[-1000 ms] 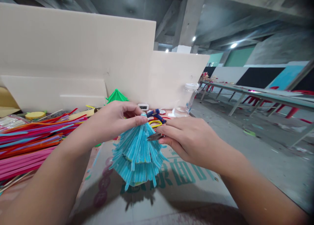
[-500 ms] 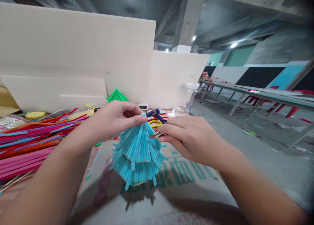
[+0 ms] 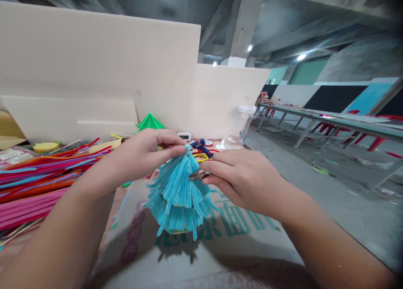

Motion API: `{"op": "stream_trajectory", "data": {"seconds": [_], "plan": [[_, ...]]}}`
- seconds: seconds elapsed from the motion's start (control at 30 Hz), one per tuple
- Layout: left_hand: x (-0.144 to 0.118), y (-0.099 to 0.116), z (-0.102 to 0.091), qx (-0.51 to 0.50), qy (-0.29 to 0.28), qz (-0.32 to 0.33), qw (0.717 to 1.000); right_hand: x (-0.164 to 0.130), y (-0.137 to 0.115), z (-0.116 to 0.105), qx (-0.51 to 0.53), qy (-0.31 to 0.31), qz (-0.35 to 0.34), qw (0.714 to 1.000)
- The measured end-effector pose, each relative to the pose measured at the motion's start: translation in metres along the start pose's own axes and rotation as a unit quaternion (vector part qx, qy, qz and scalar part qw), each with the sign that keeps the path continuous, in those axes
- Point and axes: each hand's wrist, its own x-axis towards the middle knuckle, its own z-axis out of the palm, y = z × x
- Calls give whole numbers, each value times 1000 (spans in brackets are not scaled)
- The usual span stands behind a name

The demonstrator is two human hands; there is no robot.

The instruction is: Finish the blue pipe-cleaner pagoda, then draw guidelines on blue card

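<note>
My left hand (image 3: 157, 148) pinches the tip of a light-blue cone-shaped tree (image 3: 181, 196) built from fuzzy pipe cleaners in overlapping tiers. The tree hangs above a printed cardboard sheet (image 3: 252, 247), its shadow falling below it. In my right hand (image 3: 239, 173), between thumb and fingers, is a small pointed metal tool (image 3: 197, 175); whether it is tweezers or a blade I cannot tell. Its point lies against the upper right side of the tree. Just behind are a blue glue gun (image 3: 202, 147) and a yellow ring-shaped handle (image 3: 200, 157), partly hidden.
Bundles of coloured pipe cleaners (image 3: 40, 184) lie at the left. A green cone (image 3: 150, 122), a small digital timer (image 3: 184, 136) and a clear plastic jar (image 3: 237, 127) stand before white foam boards (image 3: 94, 62). At the right, beyond the floor, runs a long table (image 3: 330, 121) with red stools.
The blue tree has turned and tilted slightly, its base shifting a little and its tip moving slightly right. The metal tool has moved slightly left and stays against its side.
</note>
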Motion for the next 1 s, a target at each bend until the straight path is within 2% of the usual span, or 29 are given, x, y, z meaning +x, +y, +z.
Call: {"op": "stream_trajectory", "data": {"seconds": [0.1,0.23,0.37,0.53,0.67,0.77,1.0], "plan": [[-1,-1,-2,28,18,1,999,0,-1,3,-11,7,-7,1000],[-3,-1,-5,45,51,-29,997,1,-3,6,-17,18,-4,1000],[-3,-1,-5,51,56,-37,996,2,-3,6,-21,24,-6,999],[1,1,7,-26,39,-34,998,3,0,3,1,14,-11,1000],[6,1,22,-109,32,15,993,-1,5,1,19,25,-11,999],[9,1,28,-124,47,32,991,-4,9,-2,26,23,0,999],[6,0,20,-115,54,50,991,-5,14,-5,4,33,-8,999]]}}
